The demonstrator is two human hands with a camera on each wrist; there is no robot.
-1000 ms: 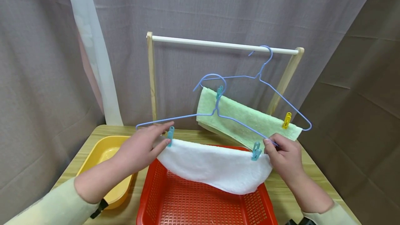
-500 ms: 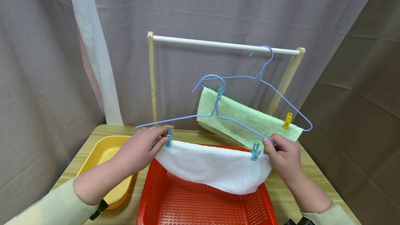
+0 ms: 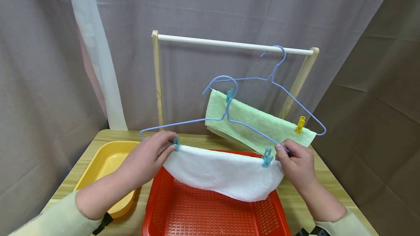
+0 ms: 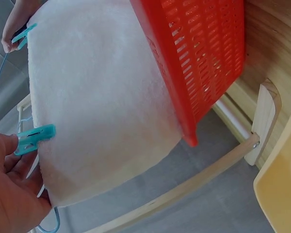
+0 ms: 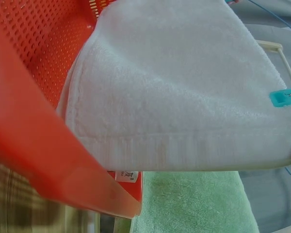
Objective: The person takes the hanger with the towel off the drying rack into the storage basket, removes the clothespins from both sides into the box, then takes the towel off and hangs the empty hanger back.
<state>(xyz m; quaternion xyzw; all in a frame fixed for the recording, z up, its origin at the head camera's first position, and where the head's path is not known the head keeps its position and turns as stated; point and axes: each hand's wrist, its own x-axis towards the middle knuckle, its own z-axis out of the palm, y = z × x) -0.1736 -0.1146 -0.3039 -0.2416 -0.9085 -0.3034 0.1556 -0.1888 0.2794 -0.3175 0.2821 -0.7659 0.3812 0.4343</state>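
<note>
A white towel [image 3: 223, 172] hangs folded over the lower bar of a blue wire hanger [image 3: 183, 122], held above the red basket. My left hand [image 3: 147, 156] pinches a teal clothespin [image 4: 36, 138] at the towel's upper left edge, thumb on its handle in the left wrist view. Around the hanger's right end, my right hand [image 3: 296, 161] holds on with thumb and curled fingers, beside the towel's corner. A second teal clothespin [image 3: 267, 157] sits on the towel near that hand. The lower bar is mostly covered by the towel.
Behind, a rack with a white rod [image 3: 229, 43] bears another blue hanger [image 3: 296, 101] with a green towel [image 3: 256, 119], clipped by one teal and one yellow clothespin [image 3: 300, 125]. The red basket [image 3: 151, 207] stands below. A yellow tub [image 3: 88, 166] is at left.
My left fingers have come together on the left clothespin, and that hand has shifted slightly left with it. My right hand keeps its hold on the hanger. The view has tilted slightly.
</note>
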